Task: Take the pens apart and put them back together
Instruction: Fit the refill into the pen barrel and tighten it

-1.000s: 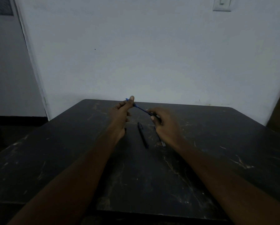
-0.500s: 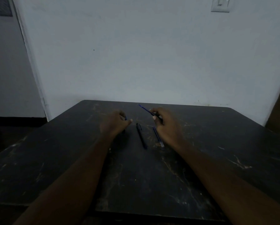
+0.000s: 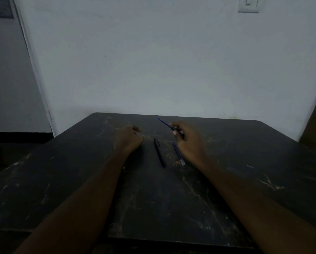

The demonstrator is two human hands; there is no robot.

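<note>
Where two bare forearms reach in from the near edge: table [image 3: 153,208], dark, heavily scratched. Black pen [image 3: 160,153], clip at its far end, lying flat mid-table between the hands, apart from both. Blue tube [image 3: 179,154], thin, lying flat just right of the black pen, close beside the right wrist. Left hand [image 3: 129,139], resting on the table, fingers curled into a fist; contents, if any, cannot be told. Right hand [image 3: 187,138], thumb and fingers pinching a blue pen piece [image 3: 164,122], its point raised toward the far left. Wall [image 3: 171,70], pale, behind; light switch [image 3: 248,4], far right.
</note>
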